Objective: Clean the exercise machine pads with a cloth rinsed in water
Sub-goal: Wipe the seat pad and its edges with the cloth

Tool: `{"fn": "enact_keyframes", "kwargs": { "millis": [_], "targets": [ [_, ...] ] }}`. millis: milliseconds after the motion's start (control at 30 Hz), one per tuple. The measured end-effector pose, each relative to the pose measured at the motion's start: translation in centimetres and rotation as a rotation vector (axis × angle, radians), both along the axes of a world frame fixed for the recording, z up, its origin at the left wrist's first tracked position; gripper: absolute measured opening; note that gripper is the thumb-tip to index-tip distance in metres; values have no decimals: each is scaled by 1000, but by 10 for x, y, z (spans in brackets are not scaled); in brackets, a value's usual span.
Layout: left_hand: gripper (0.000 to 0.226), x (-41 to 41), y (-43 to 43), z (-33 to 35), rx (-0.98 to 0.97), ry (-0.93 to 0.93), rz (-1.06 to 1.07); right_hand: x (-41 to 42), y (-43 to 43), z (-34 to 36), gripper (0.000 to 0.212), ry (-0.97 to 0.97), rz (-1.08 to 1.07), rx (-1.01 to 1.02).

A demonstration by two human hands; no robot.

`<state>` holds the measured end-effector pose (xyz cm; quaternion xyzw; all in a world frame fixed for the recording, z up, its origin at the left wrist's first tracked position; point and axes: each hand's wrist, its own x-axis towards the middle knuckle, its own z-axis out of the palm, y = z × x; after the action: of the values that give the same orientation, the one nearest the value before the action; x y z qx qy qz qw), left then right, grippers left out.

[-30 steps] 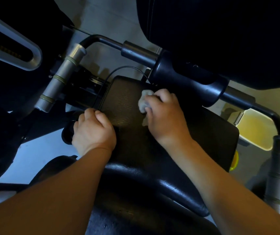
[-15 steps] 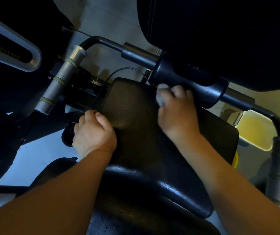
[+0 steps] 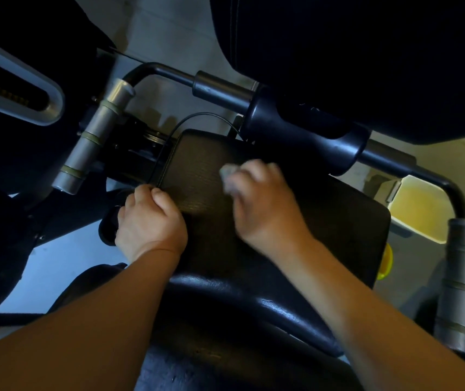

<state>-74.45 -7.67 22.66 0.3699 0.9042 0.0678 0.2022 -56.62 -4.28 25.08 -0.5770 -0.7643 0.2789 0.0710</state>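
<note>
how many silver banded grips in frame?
2. One silver grip upper left, beyond the left hand; the other at the right edge, below the yellow bin. More may be hidden.

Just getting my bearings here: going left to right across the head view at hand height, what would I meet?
Grey handle → left hand → right hand with cloth → yellow container → second grey handle.
</note>
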Motion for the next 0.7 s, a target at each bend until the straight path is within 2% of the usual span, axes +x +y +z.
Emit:
{"fn": "enact_keyframes", "kwargs": {
  "millis": [67,133,300,367,500,567,700],
  "targets": [
    [40,0,0,1,-2,1,-2,-4,-17,10,31,90,206,-54],
    [40,-1,0,0,-1,4,2,5,-18,10,32,106,300,-68],
    [41,-1,-1,-2,3,20,0,38,9,-11,28,-100,-88,6],
    [40,-2,-4,-1,5,31,2,38,0,-11,25,-72,-81,36],
    [41,-2,0,-3,6,31,4,29,-30,8,19,132,161,4],
    [41,0,-1,-2,12,38,-1,36,-32,9,21,165,196,18],
    [42,0,-3,-1,13,54,-6,60,11,-19,31,38,-158,160]
  ]
}}
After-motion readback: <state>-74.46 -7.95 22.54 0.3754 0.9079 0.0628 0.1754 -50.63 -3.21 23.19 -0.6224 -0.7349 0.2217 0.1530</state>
